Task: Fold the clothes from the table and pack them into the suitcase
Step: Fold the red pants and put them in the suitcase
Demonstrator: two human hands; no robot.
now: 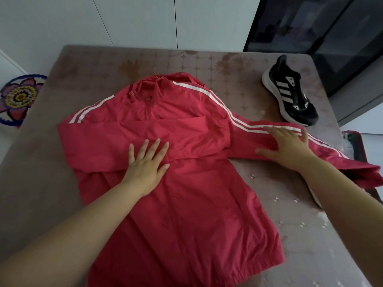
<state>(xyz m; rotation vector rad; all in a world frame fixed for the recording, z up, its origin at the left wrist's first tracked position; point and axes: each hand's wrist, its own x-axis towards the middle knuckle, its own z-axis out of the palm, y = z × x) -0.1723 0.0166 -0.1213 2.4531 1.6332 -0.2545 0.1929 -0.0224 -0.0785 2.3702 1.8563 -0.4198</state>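
Head view, looking down on a table (51, 162) covered with a grey-brown quilted cloth bearing a star-and-flower pattern.

A red lightweight jacket (186, 214) with white stripes along the shoulders and sleeves lies flat across the middle of the table, collar toward the far edge and hem at the near edge. One sleeve (176, 131) is folded across the chest. The other sleeve (244, 135) runs out toward the right edge, where its cuff end hangs past the table.

The left hand (145, 164) lies palm down on the jacket at the lower border of the folded sleeve. Its fingers are straight, slightly spread and point toward the far edge; it grips nothing. The left forearm is bare and enters from the near left corner.

The right hand (290, 148) lies palm down on the outstretched sleeve, over the white stripes. Its fingers are spread and extended and the thumb points toward the jacket body; it presses on the fabric without pinching it. The right forearm enters from the near right side and crosses the sleeve.

A black running shoe (290, 94) with a white sole and three white side stripes rests on its side near the far right corner, just beyond the outstretched sleeve.

A dark, red-rimmed suitcase (355, 146), only partly seen, sits off the right edge under the hanging sleeve.

A round floral mat (18, 98) lies on the floor off the left edge, and a dark glass-fronted cabinet (310, 27) stands beyond the far right corner.
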